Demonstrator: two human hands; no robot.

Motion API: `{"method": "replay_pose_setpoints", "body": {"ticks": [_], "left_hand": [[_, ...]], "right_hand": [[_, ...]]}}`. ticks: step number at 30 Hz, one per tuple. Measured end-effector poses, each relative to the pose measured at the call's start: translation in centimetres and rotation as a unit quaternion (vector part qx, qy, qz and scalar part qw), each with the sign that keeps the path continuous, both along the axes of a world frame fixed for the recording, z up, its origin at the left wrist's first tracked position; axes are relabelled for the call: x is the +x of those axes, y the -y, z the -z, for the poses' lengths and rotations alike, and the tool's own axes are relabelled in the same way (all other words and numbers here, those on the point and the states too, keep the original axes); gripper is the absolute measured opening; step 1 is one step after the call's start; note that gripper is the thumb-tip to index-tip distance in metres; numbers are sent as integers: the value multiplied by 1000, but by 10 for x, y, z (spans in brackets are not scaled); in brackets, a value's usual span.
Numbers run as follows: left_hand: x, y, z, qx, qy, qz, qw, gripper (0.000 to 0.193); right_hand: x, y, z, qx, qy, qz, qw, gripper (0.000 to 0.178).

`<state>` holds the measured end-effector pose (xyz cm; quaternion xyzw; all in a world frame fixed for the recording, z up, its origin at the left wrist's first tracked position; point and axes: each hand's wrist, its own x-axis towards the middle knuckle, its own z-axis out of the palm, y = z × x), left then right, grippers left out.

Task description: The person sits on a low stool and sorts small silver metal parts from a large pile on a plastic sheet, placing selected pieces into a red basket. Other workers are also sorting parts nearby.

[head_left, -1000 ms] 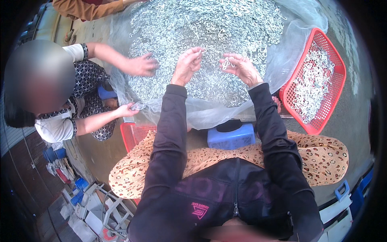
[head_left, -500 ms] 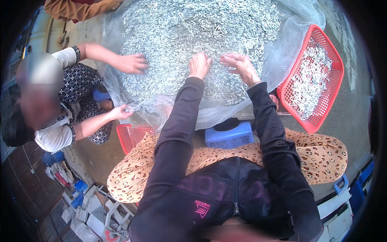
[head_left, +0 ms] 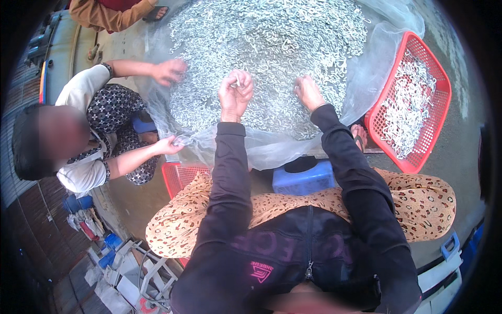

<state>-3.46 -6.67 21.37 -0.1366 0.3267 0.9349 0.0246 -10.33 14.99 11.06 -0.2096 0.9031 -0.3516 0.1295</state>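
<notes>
A wide heap of small silvery metal hooks (head_left: 272, 57) is spread on a translucent plastic sheet (head_left: 266, 149) in front of me. Over the near left part of the heap, my left hand (head_left: 235, 99) is turned palm up with its fingers curled in; a small pale piece that looks like one of the hooks shows between them. My right hand (head_left: 309, 94) reaches down to the heap farther right. Its fingers are bent together at the surface, and what they hold, if anything, is hidden.
Right of the sheet stands a tilted red plastic basket (head_left: 443, 94) with white hooks inside. A co-worker (head_left: 83, 136) sits at the left, one hand over the heap's edge, the other at the sheet. Near my knees are a blue plastic stool (head_left: 303, 180) and another red basket (head_left: 175, 175).
My left hand has moved left and turned palm up with fingers curled. My right hand has lowered to the heap, its fingers drawing in. The co-worker's far hand has shifted slightly away.
</notes>
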Motion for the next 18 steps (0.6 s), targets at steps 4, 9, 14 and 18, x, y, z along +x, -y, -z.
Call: {"method": "replay_pose_setpoints", "body": {"ticks": [4, 9, 14, 18], "left_hand": [[-2, 6, -15, -21, 64, -130, 989, 27], [-16, 21, 5, -222, 107, 33, 968, 29], [-18, -3, 71, -684, 152, 86, 709, 20], [-7, -16, 93, -805, 73, 84, 582, 24]], "right_hand": [[-2, 13, -15, -177, 173, -65, 967, 11], [-26, -10, -49, -396, 405, 69, 821, 19], [-38, -40, -60, -609, 552, 134, 553, 21], [-44, -47, -65, -716, 564, 131, 390, 21]]}}
